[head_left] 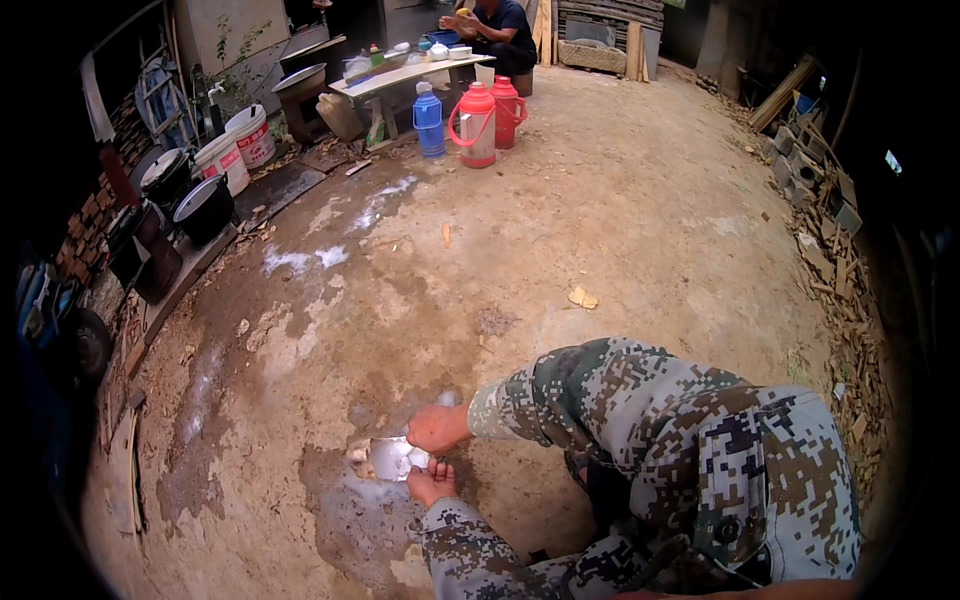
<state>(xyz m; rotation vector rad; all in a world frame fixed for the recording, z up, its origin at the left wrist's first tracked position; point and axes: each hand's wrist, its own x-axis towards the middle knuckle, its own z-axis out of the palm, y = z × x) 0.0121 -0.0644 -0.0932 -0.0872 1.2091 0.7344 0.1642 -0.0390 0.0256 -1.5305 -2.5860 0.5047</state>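
Low over the wet ground, a bright white, shiny sheet-like thing (388, 460) with crumpled folds on its right part lies between my hands; its exact kind I cannot make out. My right hand (438, 428) is closed in a fist at its upper right edge. Fingers curled, my left hand (431, 484) pinches its lower right edge. Camouflage sleeves cover both arms. Against the sheet's left side rests a small tan-pink lump (357, 455). Pale foam (376, 489) marks the ground below it.
Red vacuum flasks (478, 125) and a blue one (428, 122) stand before a low table (400, 75), where another person (500, 30) sits. White buckets (222, 162) and a black pot (203, 208) line the left. Rubble and wood scraps (845, 280) edge the right.
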